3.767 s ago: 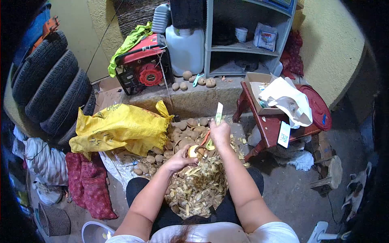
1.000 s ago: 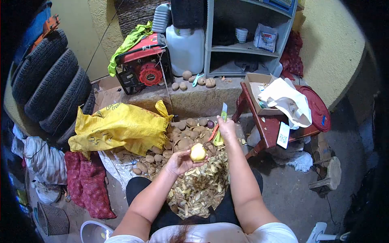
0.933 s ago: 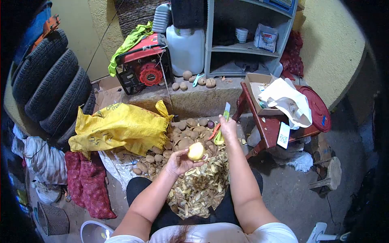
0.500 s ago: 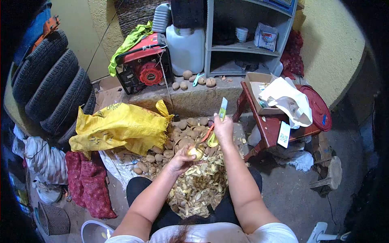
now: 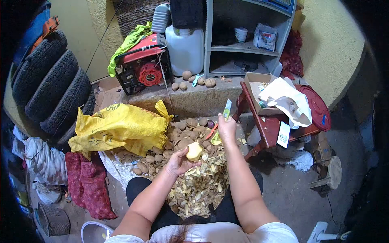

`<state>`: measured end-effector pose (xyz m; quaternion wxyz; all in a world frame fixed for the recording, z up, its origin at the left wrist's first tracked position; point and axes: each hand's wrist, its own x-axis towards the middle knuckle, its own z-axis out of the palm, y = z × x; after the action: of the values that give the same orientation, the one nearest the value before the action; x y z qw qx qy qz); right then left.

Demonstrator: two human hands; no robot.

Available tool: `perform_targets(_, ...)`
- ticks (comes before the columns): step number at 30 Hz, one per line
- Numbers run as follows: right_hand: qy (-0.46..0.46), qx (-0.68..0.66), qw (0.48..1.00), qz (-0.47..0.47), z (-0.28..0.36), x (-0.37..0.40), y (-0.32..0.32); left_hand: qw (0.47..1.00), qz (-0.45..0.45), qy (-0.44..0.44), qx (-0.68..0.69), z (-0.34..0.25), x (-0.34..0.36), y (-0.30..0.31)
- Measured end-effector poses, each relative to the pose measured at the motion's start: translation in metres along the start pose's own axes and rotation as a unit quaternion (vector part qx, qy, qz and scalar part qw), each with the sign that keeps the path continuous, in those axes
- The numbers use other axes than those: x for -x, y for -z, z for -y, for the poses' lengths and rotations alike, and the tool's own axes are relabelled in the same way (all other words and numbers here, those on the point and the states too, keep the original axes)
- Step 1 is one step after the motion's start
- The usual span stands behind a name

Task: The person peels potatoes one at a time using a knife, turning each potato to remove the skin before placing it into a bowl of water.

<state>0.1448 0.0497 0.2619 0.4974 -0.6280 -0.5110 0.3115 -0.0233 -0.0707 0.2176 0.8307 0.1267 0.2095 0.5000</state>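
Note:
My left hand [image 5: 179, 163] is closed around a pale, peeled potato [image 5: 194, 151], held above a heap of peelings [image 5: 198, 188]. My right hand [image 5: 227, 128] grips a peeler [image 5: 227, 109]. Its green handle with a pale end sticks up above my fist, and yellow-green and orange parts show below it. A gap separates the peeler from the potato. Unpeeled potatoes [image 5: 183, 141] lie on the floor just beyond my left hand, with a dark purple, round item [image 5: 210, 124] among them.
At the left are a yellow sack [image 5: 121, 128], red mesh bags [image 5: 89, 184] and stacked tyres [image 5: 56, 87]. A red generator [image 5: 146, 67] and white jerrycan [image 5: 185, 50] stand behind. To the right, a red-brown table [image 5: 267, 131] bears a cardboard box [image 5: 253, 87]. A white bucket [image 5: 91, 224] sits lower left.
My right hand has moved slightly right with the peeler, away from the potato. The potato has turned in my left hand and shows more of its pale surface.

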Motion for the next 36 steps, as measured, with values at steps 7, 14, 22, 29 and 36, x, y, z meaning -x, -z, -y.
perform_targets(7,-0.022,0.011,0.999,0.024,-0.009,0.004,-0.010,1.000,0.005,0.007,-0.004,0.004,-0.005,0.004)
perform_targets(14,-0.048,-0.036,0.998,-0.011,-0.028,-0.015,-0.005,0.994,0.035,0.034,0.099,-0.009,0.004,-0.017)
perform_targets(22,-0.084,0.013,0.994,0.066,-0.064,-0.018,-0.035,0.997,0.028,-0.050,-0.055,-0.011,-0.003,-0.004)
perform_targets(29,-0.102,-0.029,0.989,0.100,-0.044,-0.006,-0.028,0.922,-0.031,-0.069,-0.378,-0.022,-0.002,-0.012)
perform_targets(36,-0.025,0.018,0.997,0.074,-0.038,0.001,-0.034,0.923,-0.071,-0.083,-0.369,-0.018,-0.001,-0.011)
